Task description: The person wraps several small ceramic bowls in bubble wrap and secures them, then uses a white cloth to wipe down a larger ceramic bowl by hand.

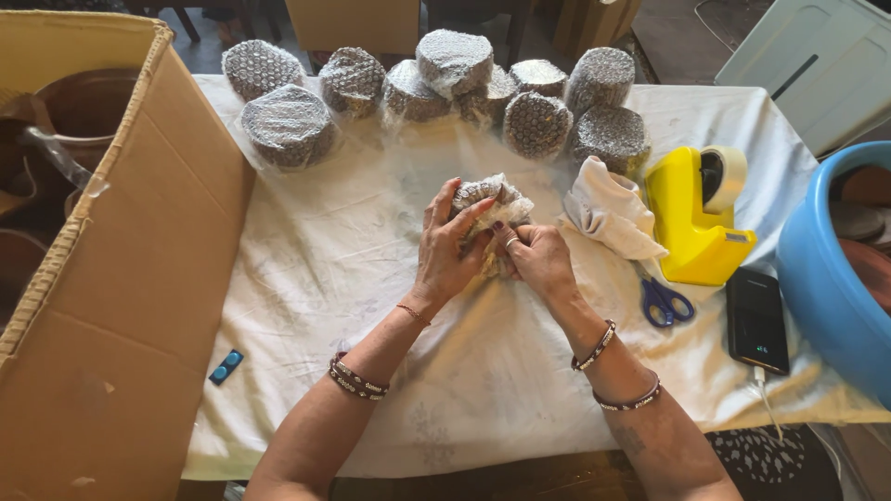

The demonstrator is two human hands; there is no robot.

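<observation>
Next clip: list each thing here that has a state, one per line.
bubble-wrapped bundle: gripped in both hands, above the cloth
left hand: closed on bundle
right hand: closed on bundle
cardboard box: open
wrapped bundles: wrapped, clustered at the far edge
scissors: lying shut
phone: cable plugged in
</observation>
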